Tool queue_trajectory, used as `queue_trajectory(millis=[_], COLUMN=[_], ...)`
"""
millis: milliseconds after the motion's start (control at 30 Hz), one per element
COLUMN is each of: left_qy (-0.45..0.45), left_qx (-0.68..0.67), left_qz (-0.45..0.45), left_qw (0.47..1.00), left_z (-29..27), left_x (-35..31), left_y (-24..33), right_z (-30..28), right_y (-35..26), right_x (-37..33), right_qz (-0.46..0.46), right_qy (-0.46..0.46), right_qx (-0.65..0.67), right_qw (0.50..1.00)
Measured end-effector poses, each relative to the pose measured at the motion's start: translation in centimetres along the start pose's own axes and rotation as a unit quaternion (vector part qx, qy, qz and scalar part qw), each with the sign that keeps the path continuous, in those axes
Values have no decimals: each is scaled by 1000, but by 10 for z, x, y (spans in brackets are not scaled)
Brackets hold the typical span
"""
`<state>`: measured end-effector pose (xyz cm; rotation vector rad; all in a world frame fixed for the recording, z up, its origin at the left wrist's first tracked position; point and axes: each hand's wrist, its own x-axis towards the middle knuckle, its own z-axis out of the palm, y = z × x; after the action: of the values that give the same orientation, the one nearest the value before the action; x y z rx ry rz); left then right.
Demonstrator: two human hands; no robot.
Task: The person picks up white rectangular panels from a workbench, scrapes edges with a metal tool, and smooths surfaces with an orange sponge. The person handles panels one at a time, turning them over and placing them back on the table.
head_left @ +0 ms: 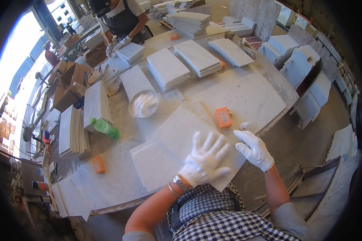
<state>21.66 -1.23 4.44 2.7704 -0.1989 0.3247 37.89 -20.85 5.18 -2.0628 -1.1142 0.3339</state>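
Note:
A white marble tile (pixel 177 128) lies at an angle near the table's front edge, partly over a second tile (pixel 153 164). My left hand (pixel 205 160), in a white knit glove, spreads its fingers over the upper tile; whether the palm presses on it is hard to tell. My right hand (pixel 255 150), gloved too, hovers by the tile's right edge with thumb and fingers apart and nothing visible in them. Just beyond its fingertips is a small white thing (pixel 245 126) I cannot make out. An orange block (pixel 223 117) rests behind the tiles.
Stacks of white tiles (pixel 168 70) stand across the table (pixel 245 92). A bowl of white material (pixel 144 103), a green bottle (pixel 104 127) and another orange block (pixel 98 164) sit leftward. A co-worker (pixel 124 20) handles tiles at the far side. Slabs (pixel 305 60) stand on the right.

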Motion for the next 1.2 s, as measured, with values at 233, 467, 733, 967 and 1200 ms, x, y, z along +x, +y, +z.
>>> queue_trajectory(millis=[233, 467, 733, 967, 1200], left_qy=[41, 69, 90, 80, 117], left_qx=[210, 143, 149, 117, 170], left_qz=[-434, -476, -375, -360, -312], left_qw=[875, 865, 910, 922, 927], left_z=[-48, -44, -42, -40, -29], left_x=[-85, -142, -104, -89, -99], left_y=[-111, -87, -77, -80, -61], right_z=[7, 27, 30, 33, 33], right_y=[-22, -27, -43, -37, -34], right_x=[1, 21, 39, 40, 42], right_qz=[-18, 52, 178, 115, 130], right_qy=[-23, -59, -107, -108, -125], right_qx=[-104, -171, -159, -174, -164], right_qw=[994, 982, 965, 972, 970])
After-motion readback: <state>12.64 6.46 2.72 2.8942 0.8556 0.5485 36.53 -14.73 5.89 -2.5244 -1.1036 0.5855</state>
